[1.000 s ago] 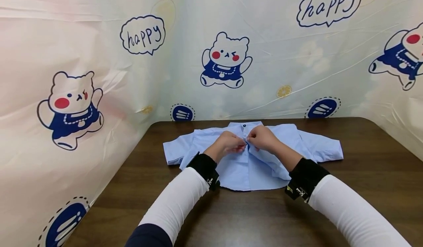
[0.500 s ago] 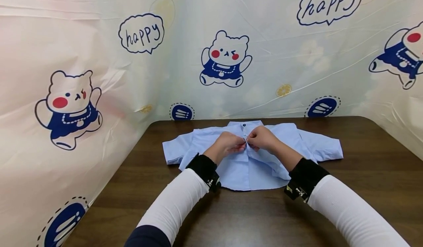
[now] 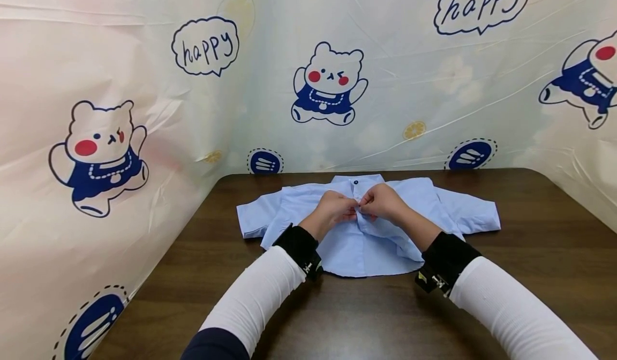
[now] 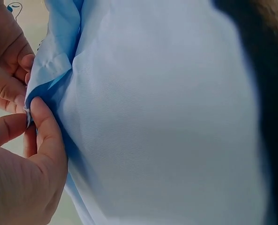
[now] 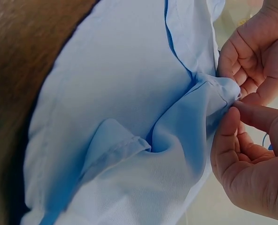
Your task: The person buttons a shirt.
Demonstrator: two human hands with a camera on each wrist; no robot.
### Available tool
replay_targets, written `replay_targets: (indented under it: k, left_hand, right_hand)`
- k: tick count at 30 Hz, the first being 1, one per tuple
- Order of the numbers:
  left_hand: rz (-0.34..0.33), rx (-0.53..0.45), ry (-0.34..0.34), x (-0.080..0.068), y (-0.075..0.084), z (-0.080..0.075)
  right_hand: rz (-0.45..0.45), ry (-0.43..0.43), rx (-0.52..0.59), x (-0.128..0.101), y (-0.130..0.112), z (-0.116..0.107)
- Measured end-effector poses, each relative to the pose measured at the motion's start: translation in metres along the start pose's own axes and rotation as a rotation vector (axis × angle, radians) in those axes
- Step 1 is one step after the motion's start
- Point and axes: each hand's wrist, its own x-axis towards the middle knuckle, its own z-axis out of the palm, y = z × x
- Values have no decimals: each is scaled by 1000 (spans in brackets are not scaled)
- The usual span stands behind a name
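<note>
Head view first: both sets of fingers meet at the front opening of a small light-blue short-sleeved cotton shirt (image 3: pixel 366 231), and each is pinching fabric. The left hand (image 3: pixel 335 210) has thumb and forefinger curled onto one edge of the placket, and the right hand (image 3: pixel 383 202) does the same on the other edge, so the fingertips are practically touching. Left wrist cam shows it close up: the left thumb (image 4: pixel 47 129) presses a folded bit of blue cloth against the forefinger, with the other hand's fingers (image 4: pixel 7 70) clamped on the same fold just above. Right wrist cam shows the right hand's thumb (image 5: pixel 225 136) on the bunched edge, with the fabric rumpled into a soft ridge below it.

Just past the fingertips sits one dark button (image 3: pixel 356 182) on the collar band. The shirt lies flat, sleeves spread to either side of the hands, on a dark brown wood-grain table (image 3: pixel 530 274). Black wrist straps (image 3: pixel 445 263) and white sleeves (image 3: pixel 511 309) trail back from the hands.

Farther out, a pale plastic sheet backdrop (image 3: pixel 409 81) wraps around the table, printed with cartoon bears in blue outfits and speech bubbles reading "happy" (image 3: pixel 204 49).
</note>
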Motion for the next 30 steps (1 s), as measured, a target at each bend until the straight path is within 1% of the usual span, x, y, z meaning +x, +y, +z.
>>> replay_targets:
  k: [7, 15, 23, 26, 30]
  left_hand:
    - [43, 26, 21, 1, -1, 1]
    - [117, 91, 53, 1, -4, 2]
    - [146, 104, 35, 0, -5, 1]
    - [154, 135, 41, 0, -5, 2]
    - [170, 197, 65, 0, -6, 3]
  right_hand:
    - [22, -11, -7, -1, 2, -3]
    - [45, -25, 52, 0, 2, -3]
    - [135, -66, 173, 3, 3, -2]
    - [165, -93, 222, 2, 3, -3]
    - [195, -136, 320, 1, 4, -3]
